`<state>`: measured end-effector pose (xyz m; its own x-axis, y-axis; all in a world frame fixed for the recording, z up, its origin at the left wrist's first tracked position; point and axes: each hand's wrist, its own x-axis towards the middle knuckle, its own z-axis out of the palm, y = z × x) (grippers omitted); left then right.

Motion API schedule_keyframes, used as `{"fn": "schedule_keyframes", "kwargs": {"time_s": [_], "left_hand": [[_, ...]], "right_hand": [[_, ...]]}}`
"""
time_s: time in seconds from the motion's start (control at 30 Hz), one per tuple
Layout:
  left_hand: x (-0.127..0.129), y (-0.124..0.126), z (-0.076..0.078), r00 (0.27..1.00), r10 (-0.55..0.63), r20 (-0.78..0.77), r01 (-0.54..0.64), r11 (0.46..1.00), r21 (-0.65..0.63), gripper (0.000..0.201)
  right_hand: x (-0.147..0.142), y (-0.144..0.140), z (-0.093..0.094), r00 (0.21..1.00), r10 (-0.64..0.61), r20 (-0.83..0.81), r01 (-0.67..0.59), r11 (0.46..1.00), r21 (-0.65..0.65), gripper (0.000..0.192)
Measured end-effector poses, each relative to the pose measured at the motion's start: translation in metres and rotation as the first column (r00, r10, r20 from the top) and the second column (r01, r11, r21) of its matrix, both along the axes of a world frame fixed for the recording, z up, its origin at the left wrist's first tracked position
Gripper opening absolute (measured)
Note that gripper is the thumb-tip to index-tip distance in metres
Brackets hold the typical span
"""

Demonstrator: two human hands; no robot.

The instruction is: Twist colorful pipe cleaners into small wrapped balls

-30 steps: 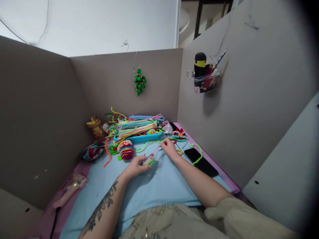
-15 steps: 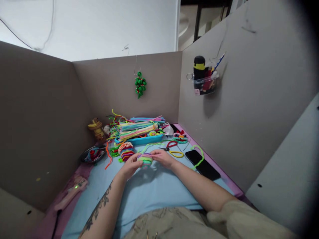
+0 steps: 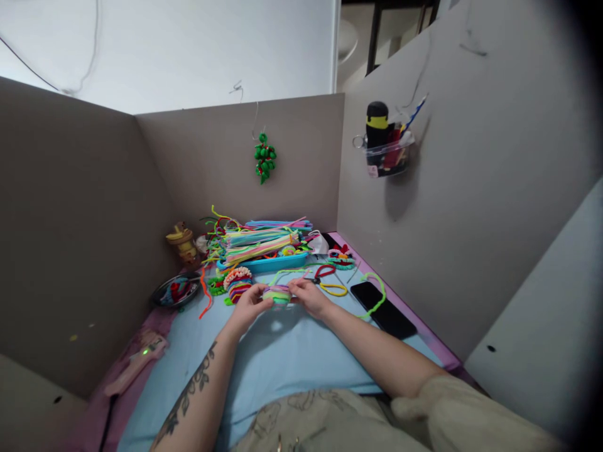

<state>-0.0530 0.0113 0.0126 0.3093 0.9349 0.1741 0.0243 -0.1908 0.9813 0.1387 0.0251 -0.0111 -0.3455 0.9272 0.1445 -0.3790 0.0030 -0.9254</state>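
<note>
A small round piece of coiled pastel pipe cleaners, banded in purple, yellow and green, is held above the blue cloth. My left hand grips its left side between thumb and fingers. At its right edge, my right hand has thumb and fingers pinched together, and a thin pink pipe cleaner end sticks up by the fingertips. Just behind my hands lie scissors with red and yellow handles. A striped beanie-like pipe cleaner piece sits beyond my left hand.
A blue tray piled with pipe cleaner bundles stands at the back. On the right lies a black phone; at left are a dark bowl and a pink glue gun. Grey panels surround the table.
The coiled piece has turned slightly between my hands and shifted a little right. My right fingers have moved up along its edge, with the pink end now pointing upward.
</note>
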Motion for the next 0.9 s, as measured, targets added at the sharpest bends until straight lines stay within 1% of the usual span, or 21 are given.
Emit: {"fn": "schedule_keyframes", "kwargs": {"time_s": [0.1,0.17,0.2,0.23,0.27,0.33,0.37,0.43,0.5,0.53,0.6,0.67,0.73,0.83,0.9], "left_hand": [[-0.003,0.005,-0.004,1.000,0.001,0.000,-0.001,1.000,0.007,0.041],[-0.004,0.007,-0.008,0.999,0.022,-0.046,-0.020,0.999,0.049,0.042],[-0.004,0.008,-0.009,0.994,0.070,-0.086,-0.061,0.993,0.100,0.042],[-0.003,0.009,-0.011,0.981,0.146,-0.130,-0.123,0.978,0.169,0.042],[-0.002,0.009,-0.012,0.957,0.237,-0.168,-0.193,0.950,0.245,0.041],[0.001,0.006,-0.012,0.894,0.398,-0.207,-0.306,0.878,0.368,0.036],[0.003,0.004,-0.012,0.870,0.445,-0.213,-0.338,0.852,0.400,0.033],[0.009,-0.001,-0.010,0.850,0.481,-0.214,-0.364,0.831,0.421,0.030],[0.015,-0.006,-0.008,0.829,0.515,-0.219,-0.384,0.809,0.446,0.030],[0.017,-0.008,-0.007,0.826,0.516,-0.228,-0.379,0.807,0.452,0.030],[0.021,-0.010,-0.007,0.816,0.516,-0.261,-0.369,0.812,0.452,0.030],[0.023,-0.010,-0.009,0.797,0.527,-0.296,-0.371,0.813,0.448,0.029],[0.023,-0.007,-0.012,0.773,0.545,-0.324,-0.383,0.809,0.446,0.028],[0.021,-0.003,-0.017,0.763,0.544,-0.349,-0.379,0.814,0.440,0.025],[0.018,0.000,-0.020,0.771,0.531,-0.352,-0.370,0.823,0.430,0.024]], "right_hand": [[-0.001,0.002,-0.003,0.999,-0.006,0.035,0.006,1.000,0.021,0.036],[-0.001,0.003,-0.004,0.994,-0.041,0.096,0.034,0.997,0.075,0.034],[0.000,0.003,-0.004,0.986,-0.082,0.143,0.065,0.991,0.121,0.033],[0.000,0.003,-0.004,0.971,-0.139,0.196,0.104,0.979,0.176,0.032],[0.001,0.003,-0.004,0.946,-0.205,0.253,0.145,0.960,0.239,0.030],[0.002,0.003,-0.004,0.870,-0.350,0.346,0.207,0.899,0.387,0.024],[0.002,0.003,-0.004,0.829,-0.415,0.375,0.218,0.857,0.466,0.021],[0.001,0.001,-0.003,0.754,-0.521,0.401,0.200,0.762,0.616,0.016],[0.000,-0.003,-0.001,0.698,-0.588,0.408,0.151,0.678,0.720,0.014],[-0.002,-0.005,0.000,0.679,-0.607,0.413,0.124,0.649,0.751,0.014],[-0.005,-0.008,0.001,0.642,-0.637,0.426,0.087,0.613,0.785,0.014],[-0.008,-0.009,0.000,0.615,-0.653,0.443,0.063,0.600,0.797,0.013],[-0.010,-0.008,-0.003,0.599,-0.652,0.464,0.058,0.614,0.787,0.012],[-0.012,-0.006,-0.010,0.609,-0.620,0.494,0.039,0.646,0.763,0.010],[-0.012,-0.004,-0.013,0.628,-0.592,0.505,0.008,0.654,0.757,0.008]]}}
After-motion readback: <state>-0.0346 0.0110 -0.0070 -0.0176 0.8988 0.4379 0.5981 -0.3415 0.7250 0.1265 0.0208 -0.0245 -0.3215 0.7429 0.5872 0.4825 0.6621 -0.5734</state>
